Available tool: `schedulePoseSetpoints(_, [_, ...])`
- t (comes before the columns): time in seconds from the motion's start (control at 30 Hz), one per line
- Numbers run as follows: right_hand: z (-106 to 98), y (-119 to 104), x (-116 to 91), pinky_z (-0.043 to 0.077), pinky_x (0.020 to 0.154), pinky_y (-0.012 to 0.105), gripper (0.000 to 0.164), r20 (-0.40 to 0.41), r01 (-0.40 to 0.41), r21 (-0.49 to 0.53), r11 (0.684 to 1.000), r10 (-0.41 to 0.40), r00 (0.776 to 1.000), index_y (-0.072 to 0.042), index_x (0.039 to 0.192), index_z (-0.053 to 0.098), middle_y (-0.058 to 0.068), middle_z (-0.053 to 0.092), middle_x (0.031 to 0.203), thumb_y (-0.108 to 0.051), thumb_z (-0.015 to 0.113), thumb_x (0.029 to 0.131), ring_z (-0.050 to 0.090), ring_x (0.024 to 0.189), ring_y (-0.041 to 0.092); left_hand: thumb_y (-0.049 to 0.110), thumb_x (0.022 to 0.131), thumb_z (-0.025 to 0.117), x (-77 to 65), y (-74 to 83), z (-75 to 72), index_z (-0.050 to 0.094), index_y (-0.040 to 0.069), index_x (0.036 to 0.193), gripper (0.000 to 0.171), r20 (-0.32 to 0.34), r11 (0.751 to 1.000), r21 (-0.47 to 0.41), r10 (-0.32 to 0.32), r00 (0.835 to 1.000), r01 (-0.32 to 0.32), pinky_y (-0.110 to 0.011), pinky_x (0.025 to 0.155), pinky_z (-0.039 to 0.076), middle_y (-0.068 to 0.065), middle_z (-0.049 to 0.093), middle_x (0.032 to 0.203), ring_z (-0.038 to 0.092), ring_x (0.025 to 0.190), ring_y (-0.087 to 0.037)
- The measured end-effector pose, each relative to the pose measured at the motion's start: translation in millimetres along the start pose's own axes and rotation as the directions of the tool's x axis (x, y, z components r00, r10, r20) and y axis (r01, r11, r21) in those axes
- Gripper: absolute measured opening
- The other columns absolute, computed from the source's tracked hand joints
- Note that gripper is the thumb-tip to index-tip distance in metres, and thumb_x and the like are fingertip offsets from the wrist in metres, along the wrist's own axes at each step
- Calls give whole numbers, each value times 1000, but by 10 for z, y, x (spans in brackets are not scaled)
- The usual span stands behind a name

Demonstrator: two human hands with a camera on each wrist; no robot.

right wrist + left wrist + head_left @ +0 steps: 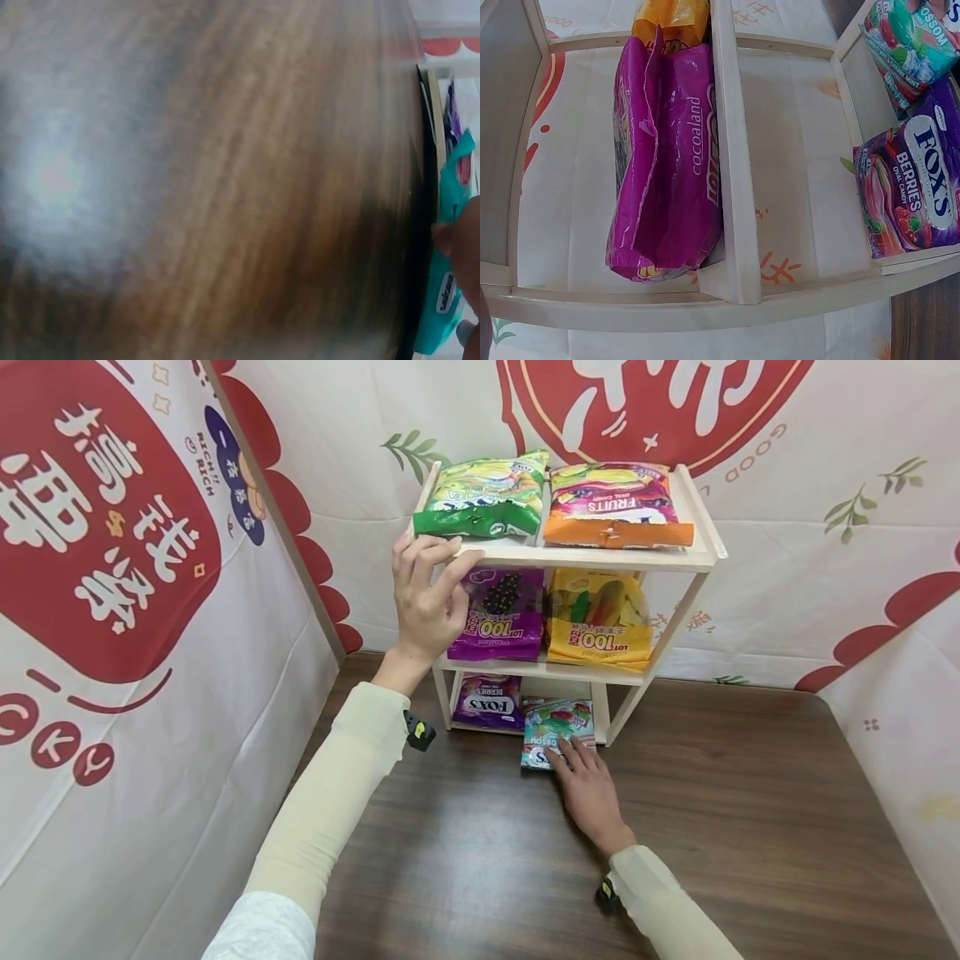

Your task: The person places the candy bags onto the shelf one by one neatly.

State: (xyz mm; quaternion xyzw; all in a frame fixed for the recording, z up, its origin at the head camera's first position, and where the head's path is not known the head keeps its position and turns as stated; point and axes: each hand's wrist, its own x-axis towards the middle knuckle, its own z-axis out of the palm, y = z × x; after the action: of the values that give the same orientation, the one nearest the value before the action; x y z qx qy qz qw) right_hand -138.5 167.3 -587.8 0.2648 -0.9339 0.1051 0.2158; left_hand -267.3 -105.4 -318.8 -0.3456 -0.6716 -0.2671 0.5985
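A small pale wooden shelf rack (pixel 592 557) with three levels stands on the table. My left hand (pixel 431 602) grips the front left corner of its top board, fingers bent over the edge. In the head view, my right hand (pixel 588 789) rests on a teal candy bag (pixel 551 714), its fingers lying fairly straight over the near end. This bag sits on the bottom level at the right and sticks out past the front. Beside it lies a purple Fox's Berries bag (pixel 487 700). The right wrist view shows fingertips (pixel 444 236) against the teal bag.
The top level bears a green candy bag (pixel 483 497) and a pink-orange Fruits bag (pixel 615 506). A purple Lot 100 bag (pixel 498 618) and a yellow one (pixel 600 622) stand on the middle level. Printed cloth (pixel 360 435) surrounds the brown wooden table (pixel 450 860).
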Motion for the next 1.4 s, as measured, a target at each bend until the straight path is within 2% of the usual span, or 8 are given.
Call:
schedulePoseSetpoints(0.1, [25,-39,23,39,95,58,46,-26,23,15,1000,-23,999,-10,128,60,19,52,134,-10,69,83,45,124,41,-2,77,49,0,-4,0,68,12,110,41,-2,1000,0,1,1000,-1,-52,104,27,-11,59,109,48,106,-30])
schedulePoseSetpoints(0.17, [44,-56,44,39,95,57,42,-37,30,20,999,-30,999,-10,128,61,19,52,134,-9,66,85,46,124,40,-3,77,49,-1,-6,-1,68,12,110,41,-2,1000,0,1,1000,-1,-52,104,27,-11,59,109,48,105,-30])
schedulePoseSetpoints(0.33, [64,-63,104,41,93,56,36,-35,4,-3,1000,-4,999,-10,126,61,19,54,133,-6,49,93,47,122,40,-2,77,49,-3,-7,-4,68,12,110,40,-2,1000,3,0,1000,0,-52,104,27,-11,60,109,48,105,-30])
schedulePoseSetpoints(0.6, [1,-43,221,44,92,53,41,-78,-20,-4,1000,19,997,-10,120,65,18,59,126,6,55,84,54,113,38,-3,77,49,2,-12,-8,68,12,110,40,-1,1000,6,1,1000,-1,-51,104,27,-10,59,110,48,106,-30])
schedulePoseSetpoints(0.83, [39,37,267,45,92,52,40,-95,-36,-4,999,36,995,-10,116,68,17,63,120,7,52,85,56,112,38,-2,78,49,8,-11,7,68,12,110,40,-3,1000,5,2,1000,-2,-51,104,27,-10,59,108,48,106,-29])
schedulePoseSetpoints(1.03, [57,55,306,45,92,52,43,-62,-61,3,998,61,996,-11,122,66,17,61,124,8,51,86,53,116,38,-2,78,49,15,-18,9,68,12,110,39,-8,1000,8,6,1000,-6,-51,104,27,-10,59,109,48,106,-30])
schedulePoseSetpoints(1.4, [94,90,382,36,99,58,53,92,-121,14,993,120,989,-11,132,58,18,51,136,12,50,85,43,127,39,-2,78,49,-3,-18,17,68,12,110,39,-7,1000,6,10,1000,-10,-51,104,27,-10,59,109,49,106,-29])
